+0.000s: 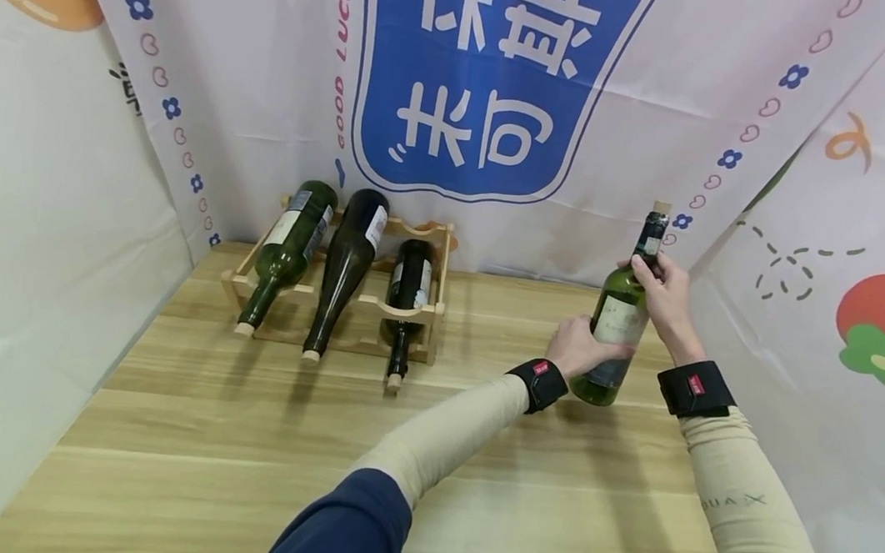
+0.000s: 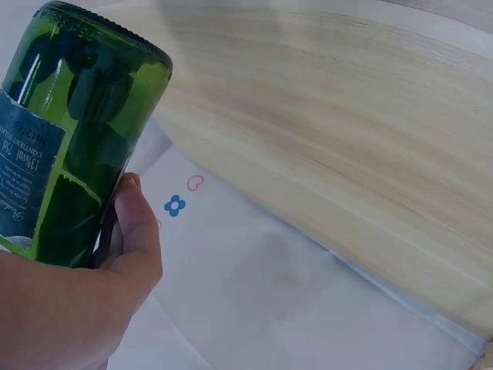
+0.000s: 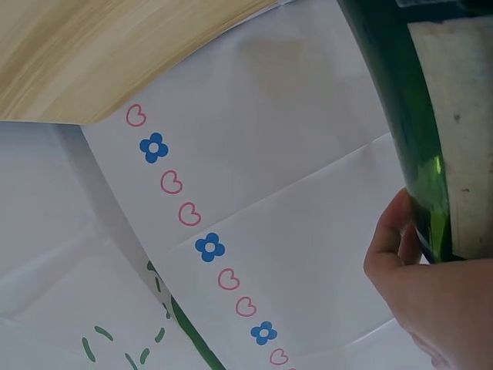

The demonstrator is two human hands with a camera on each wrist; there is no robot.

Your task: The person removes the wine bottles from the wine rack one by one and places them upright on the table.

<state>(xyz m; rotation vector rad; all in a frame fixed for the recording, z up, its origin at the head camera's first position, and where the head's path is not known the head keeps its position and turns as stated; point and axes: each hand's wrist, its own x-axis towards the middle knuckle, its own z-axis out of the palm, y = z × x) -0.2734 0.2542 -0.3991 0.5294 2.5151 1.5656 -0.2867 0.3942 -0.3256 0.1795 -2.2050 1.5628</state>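
Green bottle (image 1: 620, 319) in two hands

Left hand (image 1: 578, 348): fingers curled round its lower body. Right hand (image 1: 669, 301): thumb and fingers pinching it near the neck. It tilts at the right of the tabletop (image 1: 252, 467), well apart from the wooden rack (image 1: 437, 326).

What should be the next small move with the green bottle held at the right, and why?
I would probably shift the held bottle left, toward the wooden rack. The left grip holds its body, the right grip its upper part, and the rack's upper right cradle looks free: the rightmost racked bottle lies below it.
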